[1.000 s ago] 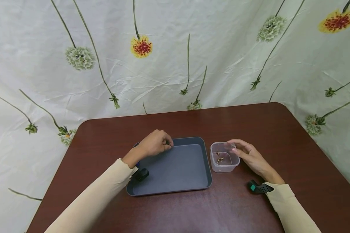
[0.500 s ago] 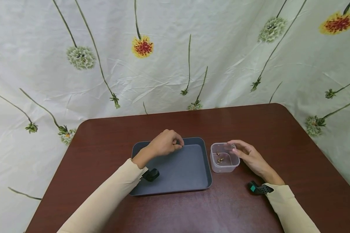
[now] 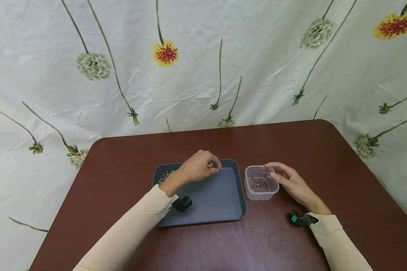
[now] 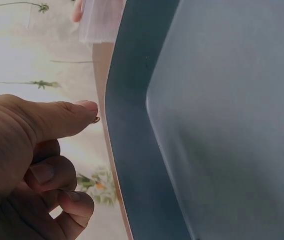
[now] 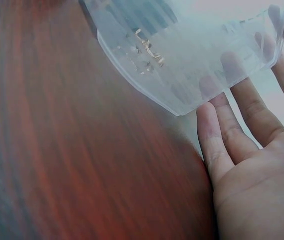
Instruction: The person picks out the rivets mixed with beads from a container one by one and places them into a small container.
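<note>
Over the far part of the grey tray (image 3: 210, 203), my left hand (image 3: 199, 166) pinches a tiny piece between thumb and forefinger. In the left wrist view the tiny golden-brown piece (image 4: 96, 120) peeks out at the thumb tip, too small to tell its kind. My right hand (image 3: 291, 184) rests against the right side of a clear plastic container (image 3: 260, 196), its fingers (image 5: 254, 107) nearly straight along the wall. Several small brass-coloured pieces (image 3: 256, 186) lie on the container's bottom. More small coloured pieces (image 3: 164, 176) sit in the tray's far left corner, partly hidden behind my left wrist.
The tray and container stand side by side on a dark reddish-brown table (image 3: 196, 248). A white flowered cloth (image 3: 190, 90) hangs behind the table's far edge. Each wrist wears a dark device, such as the right wristband (image 3: 302, 218).
My left hand has moved right across the tray toward the container, carrying the tiny piece. Small coloured pieces in the tray's left corner have come into sight. My right hand stays put.
</note>
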The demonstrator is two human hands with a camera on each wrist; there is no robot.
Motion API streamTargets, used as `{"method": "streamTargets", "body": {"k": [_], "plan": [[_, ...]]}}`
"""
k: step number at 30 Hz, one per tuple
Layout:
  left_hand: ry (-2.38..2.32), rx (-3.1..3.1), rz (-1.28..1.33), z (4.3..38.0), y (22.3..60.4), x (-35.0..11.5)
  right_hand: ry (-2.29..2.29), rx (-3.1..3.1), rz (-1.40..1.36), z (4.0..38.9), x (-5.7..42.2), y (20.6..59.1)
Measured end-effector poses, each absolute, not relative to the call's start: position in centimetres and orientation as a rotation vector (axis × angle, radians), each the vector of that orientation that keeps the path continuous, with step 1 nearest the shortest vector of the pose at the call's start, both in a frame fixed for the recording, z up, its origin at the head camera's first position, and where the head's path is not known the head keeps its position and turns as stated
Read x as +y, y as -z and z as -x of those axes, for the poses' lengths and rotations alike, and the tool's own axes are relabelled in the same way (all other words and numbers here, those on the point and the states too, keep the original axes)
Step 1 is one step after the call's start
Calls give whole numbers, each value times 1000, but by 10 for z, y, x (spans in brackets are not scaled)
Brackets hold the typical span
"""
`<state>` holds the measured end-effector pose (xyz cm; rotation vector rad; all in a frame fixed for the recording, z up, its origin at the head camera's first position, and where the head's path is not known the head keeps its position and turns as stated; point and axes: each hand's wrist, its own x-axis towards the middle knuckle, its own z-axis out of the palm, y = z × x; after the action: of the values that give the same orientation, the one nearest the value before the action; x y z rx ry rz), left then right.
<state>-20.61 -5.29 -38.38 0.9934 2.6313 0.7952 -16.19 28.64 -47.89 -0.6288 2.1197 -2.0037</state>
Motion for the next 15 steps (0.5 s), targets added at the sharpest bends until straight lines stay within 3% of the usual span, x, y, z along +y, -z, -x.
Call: {"method": "streamTargets", "body": {"k": [15], "plan": [[-862,2598,-1071,197,376,-30,1997,2119,635,162,286,478]]}}
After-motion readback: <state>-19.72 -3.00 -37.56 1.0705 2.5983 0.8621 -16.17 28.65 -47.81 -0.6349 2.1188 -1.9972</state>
